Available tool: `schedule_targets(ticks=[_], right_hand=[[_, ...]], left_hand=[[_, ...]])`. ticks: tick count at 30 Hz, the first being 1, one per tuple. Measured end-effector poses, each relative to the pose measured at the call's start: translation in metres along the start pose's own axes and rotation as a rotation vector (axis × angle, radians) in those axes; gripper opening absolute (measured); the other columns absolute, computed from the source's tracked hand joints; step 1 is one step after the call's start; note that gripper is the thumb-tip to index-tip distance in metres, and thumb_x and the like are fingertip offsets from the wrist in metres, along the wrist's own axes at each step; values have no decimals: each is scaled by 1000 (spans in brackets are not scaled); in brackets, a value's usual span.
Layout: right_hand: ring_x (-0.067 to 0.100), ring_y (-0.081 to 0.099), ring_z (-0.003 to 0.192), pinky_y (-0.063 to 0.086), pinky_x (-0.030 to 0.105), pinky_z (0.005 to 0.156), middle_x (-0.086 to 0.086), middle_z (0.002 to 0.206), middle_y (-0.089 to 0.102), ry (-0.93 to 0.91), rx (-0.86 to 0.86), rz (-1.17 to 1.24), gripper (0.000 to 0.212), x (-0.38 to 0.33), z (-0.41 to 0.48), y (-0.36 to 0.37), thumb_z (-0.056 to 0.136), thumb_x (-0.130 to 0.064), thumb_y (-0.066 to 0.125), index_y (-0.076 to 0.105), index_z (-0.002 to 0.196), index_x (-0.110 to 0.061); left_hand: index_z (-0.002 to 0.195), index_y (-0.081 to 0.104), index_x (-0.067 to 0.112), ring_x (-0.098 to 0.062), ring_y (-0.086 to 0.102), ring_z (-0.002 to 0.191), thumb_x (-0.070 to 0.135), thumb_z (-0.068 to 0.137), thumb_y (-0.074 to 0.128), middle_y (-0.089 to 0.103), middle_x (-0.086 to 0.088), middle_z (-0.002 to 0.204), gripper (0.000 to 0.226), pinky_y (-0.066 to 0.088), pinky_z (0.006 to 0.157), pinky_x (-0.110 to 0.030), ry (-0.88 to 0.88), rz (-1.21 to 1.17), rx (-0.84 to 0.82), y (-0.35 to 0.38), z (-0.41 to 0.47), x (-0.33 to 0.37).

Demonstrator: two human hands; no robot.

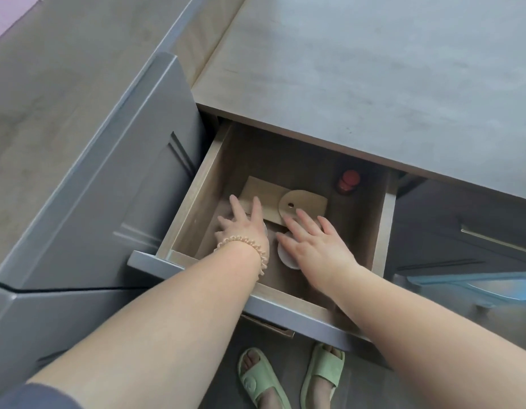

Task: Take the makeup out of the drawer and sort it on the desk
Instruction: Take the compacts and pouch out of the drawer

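The drawer under the desk top is pulled out. Both hands reach into it. My left hand has its fingers spread over a round clear item at the drawer's left, mostly hidden beneath it. My right hand lies with fingers apart on a round white compact. Behind the hands lie a tan rectangular piece and a tan rounded piece with a hole. A small red-capped jar stands at the back right of the drawer.
A grey cabinet door stands to the left of the drawer. Further grey drawer fronts with a bar handle are at the right, above a light blue object. My feet in green slippers are on the floor below.
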State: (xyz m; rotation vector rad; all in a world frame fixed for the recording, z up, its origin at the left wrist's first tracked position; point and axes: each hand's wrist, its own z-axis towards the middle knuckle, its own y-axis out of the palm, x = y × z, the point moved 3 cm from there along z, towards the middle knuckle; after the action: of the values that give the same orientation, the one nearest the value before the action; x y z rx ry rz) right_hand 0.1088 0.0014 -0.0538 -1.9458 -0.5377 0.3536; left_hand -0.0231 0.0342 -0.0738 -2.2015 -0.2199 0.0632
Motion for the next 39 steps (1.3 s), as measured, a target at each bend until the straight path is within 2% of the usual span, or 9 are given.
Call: schedule_targets(ticks=[3, 7, 10, 13, 16, 20, 24, 29, 39], right_hand=[[30, -10, 145, 2, 49, 115, 7, 160, 1, -19, 30, 23, 56, -8, 0, -1, 91, -26, 53, 31, 142, -22], [31, -11, 145, -1, 49, 115, 10, 159, 1, -52, 37, 54, 44, -21, -7, -7, 95, -23, 43, 39, 138, -16], [31, -13, 145, -6, 48, 115, 10, 159, -2, -73, 23, 57, 47, -27, -14, -11, 95, -21, 44, 35, 140, -15], [31, -9, 145, -7, 47, 115, 10, 159, 5, -59, 75, 79, 52, -28, -20, -19, 91, -20, 53, 33, 139, -16], [32, 8, 145, -4, 48, 115, 8, 155, 22, -9, 141, 88, 64, -18, -25, -33, 81, -22, 67, 33, 135, -21], [29, 35, 134, 13, 52, 114, 6, 143, 40, 92, 243, 157, 78, 11, -33, -66, 67, -16, 75, 36, 135, -23], [29, 54, 116, 39, 47, 99, 7, 133, 54, 150, 531, 196, 81, 49, -35, -117, 53, -15, 75, 49, 130, -23], [29, 48, 120, 32, 47, 102, 6, 135, 49, 205, 722, 186, 82, 114, -16, -169, 58, -19, 69, 43, 136, -24], [25, 33, 133, 13, 38, 110, 3, 151, 28, 159, 542, 247, 75, 267, 66, -182, 78, -28, 59, 24, 145, -29]], left_hand=[[148, -6, 31, -46, 28, 130, 10, 84, 53, -18, -17, 155, 90, 35, 101, -48, 9, 17, -43, 3, -8, -5], [148, -4, 32, -40, 35, 126, 18, 88, 51, 0, -21, 156, 83, 33, 100, -43, 33, 75, -29, 4, -19, -9], [148, 0, 29, -35, 41, 118, 21, 88, 50, 28, -18, 144, 79, 36, 96, -41, 70, 134, 41, -1, -24, -9], [147, 7, 25, -32, 45, 113, 29, 85, 55, 38, -13, 133, 78, 39, 91, -40, 80, 144, 119, -11, -33, -7], [137, 23, 22, -29, 50, 110, 48, 75, 63, 44, -9, 124, 78, 41, 87, -39, 96, 94, 252, -33, -47, -7], [128, 31, 24, -27, 50, 109, 59, 68, 59, 46, -6, 121, 75, 40, 88, -41, 134, 35, 418, -78, -63, -2], [135, 30, 25, -27, 48, 110, 56, 67, 59, 45, -4, 124, 80, 37, 91, -41, 182, -2, 572, -133, -66, 25], [144, 23, 27, -28, 43, 115, 58, 72, 54, 40, -5, 136, 84, 36, 95, -42, 196, -40, 746, -189, -53, 71], [145, 23, 26, -27, 42, 116, 51, 73, 50, 42, -3, 135, 81, 32, 97, -39, -24, -149, 701, -212, 19, 168]])
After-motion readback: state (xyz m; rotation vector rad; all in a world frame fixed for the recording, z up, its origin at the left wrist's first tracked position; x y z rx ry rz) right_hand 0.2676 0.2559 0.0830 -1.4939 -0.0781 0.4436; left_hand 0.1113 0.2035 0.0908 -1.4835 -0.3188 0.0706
